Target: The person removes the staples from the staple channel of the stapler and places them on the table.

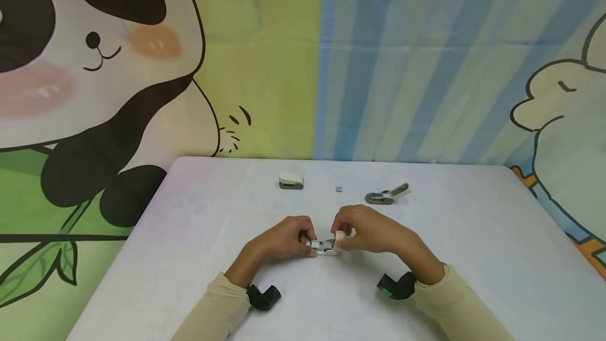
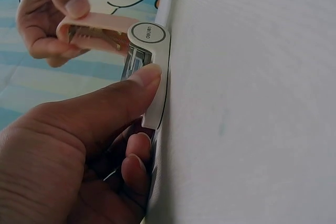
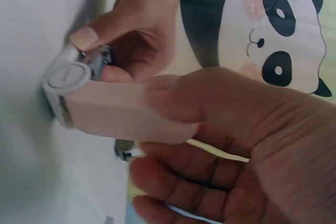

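Note:
A small stapler (image 1: 327,251) with a white base and a pink top arm lies at the table's middle, swung wide apart. My left hand (image 1: 290,238) grips its base (image 2: 157,93), thumb on the near side and fingers behind. The pink arm (image 3: 121,109) stands up from the round hinge, and my right hand (image 1: 371,229) pinches its end between thumb and fingers. Inside the base, a metal staple channel (image 1: 321,244) shows; in the left wrist view, a spring (image 2: 119,39) is seen under the pink arm. My left fingertips are partly hidden behind the base.
Farther back stand a closed white and grey stapler (image 1: 291,181) on the left and a little grey block (image 1: 339,189) in the middle. To its right lies another stapler (image 1: 381,197) with its arm raised. A printed curtain (image 1: 407,67) hangs behind the white table (image 1: 189,278).

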`<state>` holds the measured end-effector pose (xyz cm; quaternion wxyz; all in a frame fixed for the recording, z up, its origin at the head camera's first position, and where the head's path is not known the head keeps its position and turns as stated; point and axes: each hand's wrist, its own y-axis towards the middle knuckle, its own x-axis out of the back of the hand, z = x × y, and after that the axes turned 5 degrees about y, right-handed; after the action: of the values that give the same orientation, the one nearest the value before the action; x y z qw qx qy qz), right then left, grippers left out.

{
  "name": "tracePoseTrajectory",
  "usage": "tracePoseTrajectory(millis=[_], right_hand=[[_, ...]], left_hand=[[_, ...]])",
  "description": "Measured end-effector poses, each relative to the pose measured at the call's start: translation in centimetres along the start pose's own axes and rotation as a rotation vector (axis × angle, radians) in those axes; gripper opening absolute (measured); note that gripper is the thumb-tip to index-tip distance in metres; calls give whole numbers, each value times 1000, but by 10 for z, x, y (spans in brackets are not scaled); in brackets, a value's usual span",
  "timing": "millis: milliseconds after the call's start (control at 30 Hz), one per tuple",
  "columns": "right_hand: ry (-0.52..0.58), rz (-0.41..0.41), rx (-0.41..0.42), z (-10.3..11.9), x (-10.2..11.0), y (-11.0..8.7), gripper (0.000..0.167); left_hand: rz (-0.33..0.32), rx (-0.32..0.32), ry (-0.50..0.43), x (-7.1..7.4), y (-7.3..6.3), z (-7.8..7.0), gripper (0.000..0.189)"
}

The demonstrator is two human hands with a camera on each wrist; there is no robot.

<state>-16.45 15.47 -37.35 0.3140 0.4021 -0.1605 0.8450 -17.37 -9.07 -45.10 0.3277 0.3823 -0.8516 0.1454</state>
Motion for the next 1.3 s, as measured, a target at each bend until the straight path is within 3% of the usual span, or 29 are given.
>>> tracePoseTrajectory(millis=[400, 633, 800, 933, 1033, 1133, 1300], right_hand=[[-66, 47, -86, -4, 9, -9, 21], [-81, 82, -247, -2, 6, -8, 20], [-109, 87, -260, 0, 5, -9, 20], [-129, 31, -207, 4, 4, -8, 26], [-165, -71, -102, 9, -2, -3, 29], [-194, -158, 0, 12, -12, 3, 22], [-197, -194, 90, 12, -31, 12, 15]], left_hand=[[6, 41, 29, -1, 0, -3, 18], [6, 62, 35, -1, 1, -6, 18], [0, 57, 46, -1, 0, -5, 18], [2, 54, 42, -1, 0, -5, 18], [6, 57, 35, -1, 0, -5, 19], [7, 62, 37, 0, -1, -6, 20], [6, 66, 38, -1, -2, -6, 21]])
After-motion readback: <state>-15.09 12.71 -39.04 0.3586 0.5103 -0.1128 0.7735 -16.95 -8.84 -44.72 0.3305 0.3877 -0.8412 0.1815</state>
